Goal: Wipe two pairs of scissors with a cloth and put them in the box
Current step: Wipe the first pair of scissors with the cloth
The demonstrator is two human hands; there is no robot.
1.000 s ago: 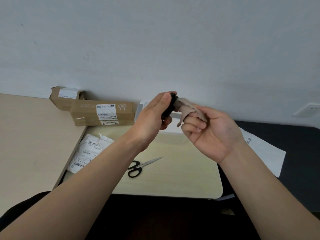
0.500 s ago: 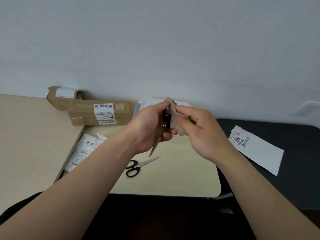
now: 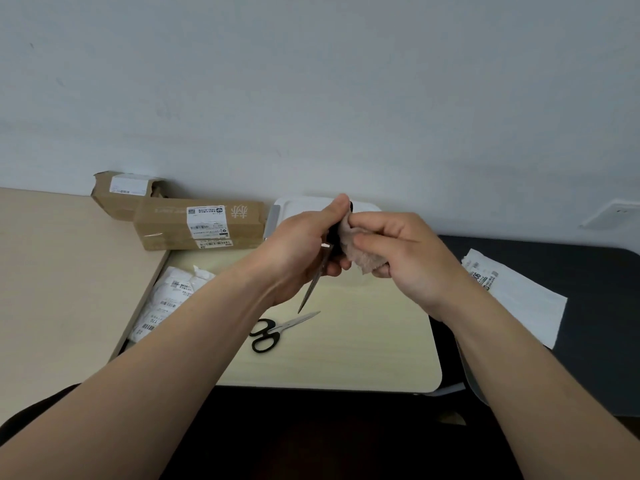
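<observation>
At centre frame, the left hand clamped scissors pair 1, tip down; the right hand pinched the cloth against its handles: wiping. Next, likely the box behind; pair 2 lay below.

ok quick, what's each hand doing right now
left hand: closed around the handle of one pair of scissors, blades pointing down.
right hand: closed on the cloth, at the handle end of those scissors.
</observation>
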